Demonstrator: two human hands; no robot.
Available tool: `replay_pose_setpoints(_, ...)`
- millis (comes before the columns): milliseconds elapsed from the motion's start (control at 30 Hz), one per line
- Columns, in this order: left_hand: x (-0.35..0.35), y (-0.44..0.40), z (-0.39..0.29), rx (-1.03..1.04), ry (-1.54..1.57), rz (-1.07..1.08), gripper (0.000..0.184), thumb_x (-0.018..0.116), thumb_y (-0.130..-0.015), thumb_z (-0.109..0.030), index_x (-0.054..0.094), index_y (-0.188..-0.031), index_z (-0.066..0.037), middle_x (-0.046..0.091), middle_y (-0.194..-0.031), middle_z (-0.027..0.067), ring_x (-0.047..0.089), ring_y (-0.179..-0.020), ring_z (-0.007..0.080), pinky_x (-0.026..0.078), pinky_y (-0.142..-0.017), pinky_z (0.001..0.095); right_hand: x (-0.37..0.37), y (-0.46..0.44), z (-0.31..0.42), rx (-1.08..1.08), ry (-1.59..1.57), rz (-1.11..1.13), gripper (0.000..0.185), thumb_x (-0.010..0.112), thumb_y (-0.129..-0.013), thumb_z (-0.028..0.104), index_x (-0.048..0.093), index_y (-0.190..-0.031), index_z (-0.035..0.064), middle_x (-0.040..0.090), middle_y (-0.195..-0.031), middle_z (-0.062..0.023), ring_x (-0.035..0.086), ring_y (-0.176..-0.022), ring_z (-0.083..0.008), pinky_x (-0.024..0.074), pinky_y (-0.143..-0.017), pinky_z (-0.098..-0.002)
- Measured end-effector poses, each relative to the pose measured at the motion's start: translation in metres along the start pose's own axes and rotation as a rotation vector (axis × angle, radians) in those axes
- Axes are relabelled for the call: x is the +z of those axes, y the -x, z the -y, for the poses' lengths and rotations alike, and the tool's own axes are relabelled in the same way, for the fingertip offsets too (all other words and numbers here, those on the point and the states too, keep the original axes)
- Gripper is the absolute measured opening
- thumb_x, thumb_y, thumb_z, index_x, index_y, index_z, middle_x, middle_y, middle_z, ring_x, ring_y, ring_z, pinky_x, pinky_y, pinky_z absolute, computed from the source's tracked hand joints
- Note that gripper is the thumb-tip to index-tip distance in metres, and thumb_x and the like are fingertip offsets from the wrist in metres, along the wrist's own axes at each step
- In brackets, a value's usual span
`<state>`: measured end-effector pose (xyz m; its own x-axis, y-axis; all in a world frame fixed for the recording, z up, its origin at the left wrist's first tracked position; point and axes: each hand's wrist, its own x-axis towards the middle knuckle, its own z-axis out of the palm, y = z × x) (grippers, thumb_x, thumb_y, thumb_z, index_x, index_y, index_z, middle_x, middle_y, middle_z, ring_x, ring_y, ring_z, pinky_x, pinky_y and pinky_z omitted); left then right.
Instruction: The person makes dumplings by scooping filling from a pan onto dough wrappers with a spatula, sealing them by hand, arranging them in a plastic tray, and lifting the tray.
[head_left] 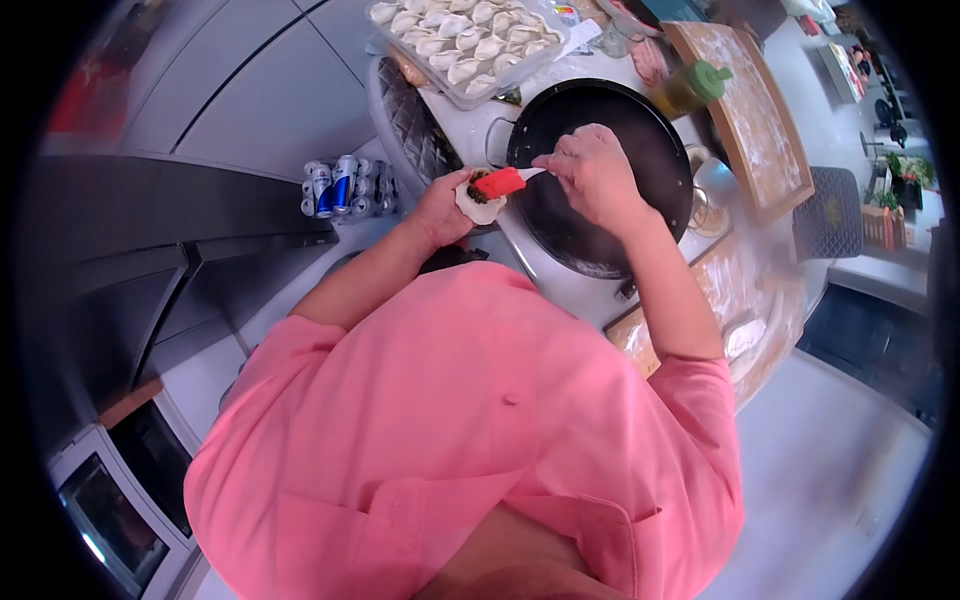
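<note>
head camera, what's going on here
A person's left hand holds a round dough wrapper with dark green filling on it. The right hand holds a red spatula, its head over the filling. A wide black pan sits beneath the right hand, and dumplings fill a tray nearby.

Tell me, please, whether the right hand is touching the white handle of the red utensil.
Touching: the head view shows the right hand pinching the white handle of the red utensil.

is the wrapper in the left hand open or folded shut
Open: the wrapper lies unfolded in the left hand, its dark filling showing.
</note>
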<state>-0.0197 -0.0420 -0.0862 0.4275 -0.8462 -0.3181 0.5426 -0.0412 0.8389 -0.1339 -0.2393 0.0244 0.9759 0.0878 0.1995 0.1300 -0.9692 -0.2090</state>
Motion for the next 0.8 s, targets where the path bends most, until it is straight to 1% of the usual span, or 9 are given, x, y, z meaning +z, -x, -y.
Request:
replay_pose_setpoints(167,0.004,0.016,-0.02,0.019,-0.043,-0.011,0.039,0.031,-0.096,-0.023,0.045,-0.117,0.007,0.053,-0.117,0.0217,0.054,-0.108,0.0339,0.042,-0.096,0.0464,0.0,0.012,0.034,-0.138,0.192,-0.173,0.027,0.053,-0.073,0.011,0.065,-0.097,0.0083,0.053,-0.085,-0.0081,0.053,-0.084,-0.0262,0.0419,-0.087,-0.0387)
replay_pose_setpoints(300,0.012,0.025,-0.038,-0.063,0.084,-0.061,0.04,0.031,-0.097,-0.023,0.044,-0.118,0.008,0.053,-0.117,0.0217,0.054,-0.108,0.0329,0.042,-0.097,0.046,0.001,0.026,0.046,-0.114,0.213,-0.279,0.032,0.053,-0.073,0.012,0.063,-0.104,0.0108,0.054,-0.088,-0.0051,0.055,-0.082,-0.0213,0.0405,-0.091,-0.039)
replay_pose_setpoints(400,0.011,0.023,-0.035,-0.033,0.011,-0.066,0.039,0.033,-0.097,-0.023,0.044,-0.118,0.007,0.053,-0.118,0.0212,0.053,-0.109,0.0322,0.04,-0.099,0.0458,-0.001,0.033,0.05,-0.076,0.296,-0.383,0.031,0.054,-0.073,0.012,0.063,-0.103,0.0122,0.055,-0.089,-0.0024,0.055,-0.08,-0.0171,0.0394,-0.09,-0.037)
replay_pose_setpoints(433,0.009,0.02,-0.03,0.046,0.15,-0.002,0.032,0.05,-0.088,-0.015,0.051,-0.115,0.0,0.058,-0.111,0.0137,0.056,-0.102,0.0237,0.044,-0.089,0.0373,-0.003,0.035,0.052,-0.057,0.316,-0.412,0.03,0.055,-0.073,0.012,0.064,-0.102,0.0132,0.055,-0.089,-0.0013,0.055,-0.08,-0.016,0.0383,-0.09,-0.0362)
replay_pose_setpoints(500,0.005,0.016,-0.023,0.129,0.288,0.069,0.034,0.066,-0.08,-0.008,0.059,-0.112,-0.007,0.062,-0.104,0.0063,0.06,-0.094,0.0152,0.049,-0.08,0.0288,-0.005,0.039,0.053,-0.037,0.342,-0.445,0.03,0.055,-0.073,0.012,0.064,-0.102,0.0142,0.056,-0.09,-0.0001,0.056,-0.08,-0.0149,0.0373,-0.09,-0.0355)
replay_pose_setpoints(600,0.026,0.03,-0.055,0.049,0.286,0.019,0.037,0.067,-0.079,-0.008,0.058,-0.115,-0.006,0.062,-0.105,0.0057,0.059,-0.095,0.014,0.048,-0.079,0.0274,-0.007,0.042,0.055,-0.019,0.373,-0.497,0.029,0.056,-0.073,0.01,0.065,-0.101,0.0156,0.056,-0.09,0.0002,0.057,-0.082,-0.0143,0.0353,-0.091,-0.0354)
replay_pose_setpoints(633,0.036,0.035,-0.065,0.014,0.22,-0.069,0.032,0.051,-0.088,-0.015,0.051,-0.117,0.0,0.057,-0.112,0.0127,0.056,-0.103,0.0221,0.043,-0.09,0.0357,-0.009,0.044,0.055,-0.015,0.373,-0.497,0.03,0.057,-0.073,0.01,0.064,-0.101,0.0159,0.056,-0.09,0.0003,0.057,-0.082,-0.0143,0.0348,-0.091,-0.0357)
replay_pose_setpoints(700,0.04,0.036,-0.069,-0.019,0.151,-0.151,0.036,0.035,-0.096,-0.021,0.043,-0.119,0.006,0.052,-0.12,0.0197,0.052,-0.111,0.0301,0.038,-0.101,0.044,-0.01,0.046,0.055,-0.008,0.38,-0.499,0.03,0.057,-0.073,0.01,0.064,-0.101,0.0161,0.056,-0.09,0.0003,0.057,-0.083,-0.0143,0.0344,-0.092,-0.0359)
replay_pose_setpoints(800,0.035,0.035,-0.066,0.003,0.119,-0.101,0.036,0.035,-0.097,-0.021,0.043,-0.119,0.005,0.052,-0.119,0.0195,0.053,-0.109,0.0301,0.041,-0.098,0.0443,-0.011,0.048,0.054,0.009,0.407,-0.5,0.032,0.057,-0.073,0.01,0.064,-0.103,0.0164,0.056,-0.09,0.0003,0.057,-0.083,-0.0148,0.0341,-0.092,-0.0364)
